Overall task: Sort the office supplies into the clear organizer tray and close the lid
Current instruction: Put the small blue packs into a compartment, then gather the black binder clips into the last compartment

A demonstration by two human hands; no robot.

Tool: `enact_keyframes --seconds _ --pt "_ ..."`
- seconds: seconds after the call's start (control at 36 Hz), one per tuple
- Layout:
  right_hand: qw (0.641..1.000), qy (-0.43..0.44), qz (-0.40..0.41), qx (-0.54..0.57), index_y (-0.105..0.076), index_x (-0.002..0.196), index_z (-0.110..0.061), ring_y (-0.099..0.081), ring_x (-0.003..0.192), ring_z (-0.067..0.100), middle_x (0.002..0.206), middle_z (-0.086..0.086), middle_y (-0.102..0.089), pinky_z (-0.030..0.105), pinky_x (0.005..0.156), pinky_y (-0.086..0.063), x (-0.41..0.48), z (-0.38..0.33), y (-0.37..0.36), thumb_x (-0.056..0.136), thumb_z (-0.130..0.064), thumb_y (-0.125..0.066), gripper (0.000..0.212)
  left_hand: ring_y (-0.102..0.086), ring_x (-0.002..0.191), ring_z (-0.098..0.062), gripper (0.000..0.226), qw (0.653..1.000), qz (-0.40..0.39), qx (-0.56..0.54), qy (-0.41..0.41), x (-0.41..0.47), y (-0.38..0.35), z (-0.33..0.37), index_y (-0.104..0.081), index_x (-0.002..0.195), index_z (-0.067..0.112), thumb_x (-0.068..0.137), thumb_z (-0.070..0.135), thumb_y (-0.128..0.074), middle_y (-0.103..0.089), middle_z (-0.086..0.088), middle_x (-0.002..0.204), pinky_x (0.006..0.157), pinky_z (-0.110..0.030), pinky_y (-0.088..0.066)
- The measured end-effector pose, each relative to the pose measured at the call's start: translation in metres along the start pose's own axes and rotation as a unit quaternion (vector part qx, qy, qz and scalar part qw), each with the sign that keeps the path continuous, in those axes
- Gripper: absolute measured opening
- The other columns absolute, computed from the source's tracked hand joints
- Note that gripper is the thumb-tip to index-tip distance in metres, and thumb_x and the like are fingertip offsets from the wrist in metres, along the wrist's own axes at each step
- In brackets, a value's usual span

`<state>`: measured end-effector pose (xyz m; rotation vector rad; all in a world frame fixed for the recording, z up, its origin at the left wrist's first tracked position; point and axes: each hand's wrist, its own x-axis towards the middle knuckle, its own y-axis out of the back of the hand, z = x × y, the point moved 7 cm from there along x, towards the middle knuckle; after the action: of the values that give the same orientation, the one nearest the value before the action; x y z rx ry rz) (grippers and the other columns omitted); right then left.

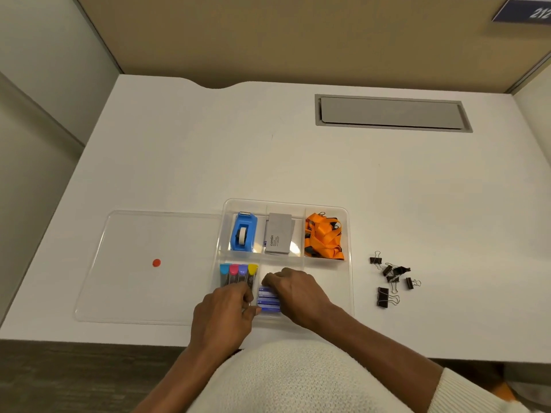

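Note:
The clear organizer tray (349,234) lies on the white desk. Its back row holds a blue tape dispenser (244,232), a grey box (278,237) and an orange lanyard (324,236). Several markers with coloured caps (238,271) stand in the front left compartment. Small blue boxes (269,300) sit in the front middle compartment. My right hand (293,292) rests on them, fingers curled over their right side. My left hand (225,311) touches their left edge with pinched fingers. The clear lid (143,269), marked with a red dot, lies flat left of the tray.
Several black binder clips (392,278) lie loose on the desk right of the tray. A grey cable hatch (392,113) is set in the desk at the back right. Partition walls enclose the desk on three sides.

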<state>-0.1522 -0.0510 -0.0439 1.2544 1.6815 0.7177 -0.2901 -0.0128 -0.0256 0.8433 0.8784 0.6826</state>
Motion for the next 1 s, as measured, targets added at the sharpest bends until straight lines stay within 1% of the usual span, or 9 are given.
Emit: enact_keyframes --seconds 0.11,0.19,0.31,0.36,0.47,0.56,0.72,0.86,1.0 --pt "1.0 -0.004 0.021 0.005 -0.06 0.129 -0.012 -0.061 0.11 0.027 0.126 0.013 -0.067 0.04 0.092 -0.054 -0.001 0.0 0.003 0.093 -0.024 -0.071 0.04 -0.061 0.08 -0.006 0.039 1.0 0.016 0.023 0.001 0.001 0.002 0.001 -0.064 0.115 0.033 0.089 0.063 -0.063 -0.073 0.014 0.107 0.067 -0.009 -0.037" --pt "0.998 -0.013 0.055 0.029 -0.062 0.132 -0.012 -0.059 0.118 0.027 0.132 0.011 -0.065 0.04 0.097 -0.053 -0.008 0.005 0.015 0.087 -0.012 -0.076 0.047 -0.051 0.068 -0.004 0.034 0.998 0.049 0.031 -0.007 0.003 0.007 0.009 -0.069 0.104 0.026 0.087 0.056 -0.067 -0.075 0.008 0.095 0.059 -0.009 -0.033" --pt "0.983 -0.041 0.153 0.088 -0.07 0.123 -0.012 -0.065 0.113 0.025 0.124 0.008 -0.071 0.037 0.094 -0.056 -0.029 0.021 0.044 0.086 0.001 -0.073 0.039 -0.059 0.074 -0.008 0.034 0.997 0.059 0.053 -0.017 0.009 0.013 0.029 -0.066 0.103 0.027 0.09 0.058 -0.061 -0.074 0.007 0.096 0.068 -0.017 -0.046" --pt "0.968 -0.067 0.21 0.122 -0.072 0.119 -0.014 -0.066 0.108 0.022 0.118 0.005 -0.072 0.034 0.091 -0.057 -0.044 0.034 0.06 0.093 -0.005 -0.069 0.028 -0.065 0.077 -0.01 0.032 0.995 0.065 0.062 -0.035 0.014 0.017 0.046 -0.066 0.1 0.027 0.091 0.058 -0.06 -0.074 0.007 0.094 0.07 -0.02 -0.05" --pt "0.915 -0.141 0.347 0.152 -0.073 0.108 -0.017 -0.065 0.093 0.015 0.104 -0.001 -0.071 0.033 0.071 -0.058 -0.086 0.072 0.087 0.094 -0.015 -0.068 0.015 -0.067 0.078 -0.012 0.028 0.99 0.077 0.049 -0.106 0.023 0.02 0.096 -0.071 0.096 0.023 0.09 0.05 -0.069 -0.075 0.005 0.089 0.07 -0.027 -0.055" --pt "0.869 -0.244 0.412 0.124 -0.069 0.11 -0.019 -0.063 0.094 0.013 0.104 -0.004 -0.067 0.035 0.064 -0.056 -0.12 0.11 0.091 0.09 -0.023 -0.074 0.021 -0.066 0.079 -0.015 0.024 0.977 0.089 0.059 -0.183 0.029 0.016 0.137 -0.073 0.095 0.022 0.091 0.045 -0.071 -0.073 0.004 0.088 0.065 -0.032 -0.057" --pt "0.815 -0.431 0.365 0.13 -0.049 0.134 -0.027 -0.047 0.121 0.018 0.128 0.001 -0.051 0.032 0.065 -0.045 -0.175 0.179 0.064 0.075 -0.059 -0.077 0.072 -0.058 0.101 -0.017 0.028 0.94 0.058 0.089 -0.325 0.047 -0.011 0.214 -0.065 0.106 0.018 0.093 0.042 -0.066 -0.065 0.003 0.106 0.066 -0.035 -0.054" --pt "0.831 -0.475 0.262 0.121 -0.032 0.149 -0.033 -0.036 0.136 0.023 0.145 0.002 -0.038 0.04 0.071 -0.052 -0.188 0.204 0.038 0.06 -0.083 -0.071 0.109 -0.051 0.106 -0.022 0.034 0.916 0.015 0.132 -0.38 0.064 -0.04 0.261 -0.057 0.113 0.013 0.092 0.037 -0.069 -0.057 -0.003 0.11 0.065 -0.032 -0.042" --pt "0.856 -0.467 0.199 0.101 -0.016 0.153 -0.041 -0.031 0.138 0.025 0.148 0.006 -0.031 0.043 0.072 -0.055 -0.177 0.209 0.022 0.045 -0.092 -0.066 0.129 -0.048 0.116 -0.028 0.046 0.902 -0.029 0.164 -0.398 0.085 -0.075 0.29 -0.052 0.123 0.011 0.089 0.033 -0.074 -0.053 -0.01 0.121 0.066 -0.034 -0.041"
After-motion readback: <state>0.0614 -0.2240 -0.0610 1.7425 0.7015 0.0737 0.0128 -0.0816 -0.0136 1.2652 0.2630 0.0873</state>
